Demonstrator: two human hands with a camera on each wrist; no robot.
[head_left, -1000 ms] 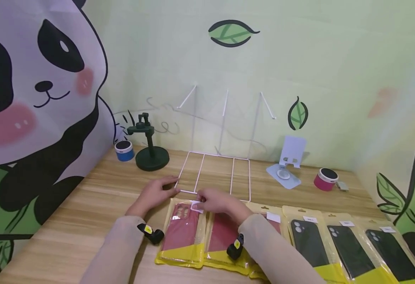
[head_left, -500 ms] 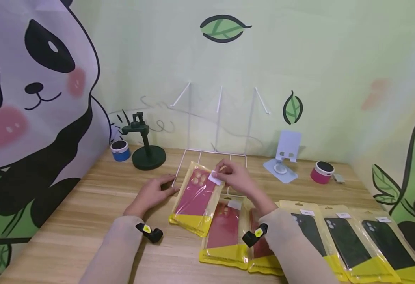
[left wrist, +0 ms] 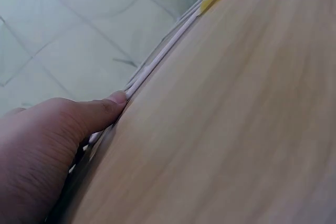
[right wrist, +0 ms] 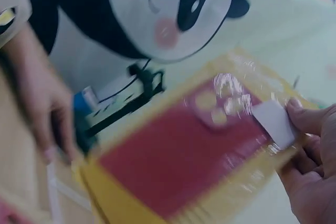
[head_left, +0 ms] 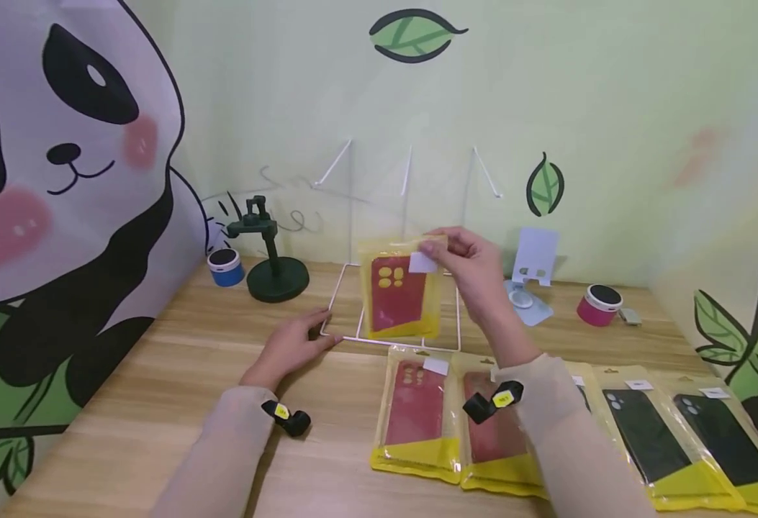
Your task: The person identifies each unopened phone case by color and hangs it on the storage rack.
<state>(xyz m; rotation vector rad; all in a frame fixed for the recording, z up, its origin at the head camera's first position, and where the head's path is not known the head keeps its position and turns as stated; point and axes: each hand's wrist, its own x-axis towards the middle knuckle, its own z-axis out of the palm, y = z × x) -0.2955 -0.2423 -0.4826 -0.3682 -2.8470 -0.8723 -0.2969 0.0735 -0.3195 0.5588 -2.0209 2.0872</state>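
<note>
My right hand (head_left: 472, 270) pinches the top right corner of a clear-and-yellow bag holding a red phone case (head_left: 394, 291), by its white label. In the head view the bag hangs upright in front of the white wire rack (head_left: 385, 341). The right wrist view shows the case's (right wrist: 184, 145) camera cutouts. My left hand (head_left: 291, 347) rests at the rack's front left corner, thumb and fingers extended. In the left wrist view its thumb (left wrist: 105, 111) touches a bar; its other fingers are mostly hidden. Three hooked arms (head_left: 407, 169) rise at the rack's back.
Bagged red cases (head_left: 415, 410) and bagged black cases (head_left: 647, 435) lie in a row along the right front. Behind stand a dark green stand (head_left: 277, 277), a blue speaker (head_left: 226, 270), a pale phone stand (head_left: 534, 259) and a pink speaker (head_left: 599, 306). The patterned wall closes the back.
My right hand has lifted the leftmost bagged red phone case off the table, raising it up and to the right, now upright before the rack. My left hand has stayed at the rack's corner.
</note>
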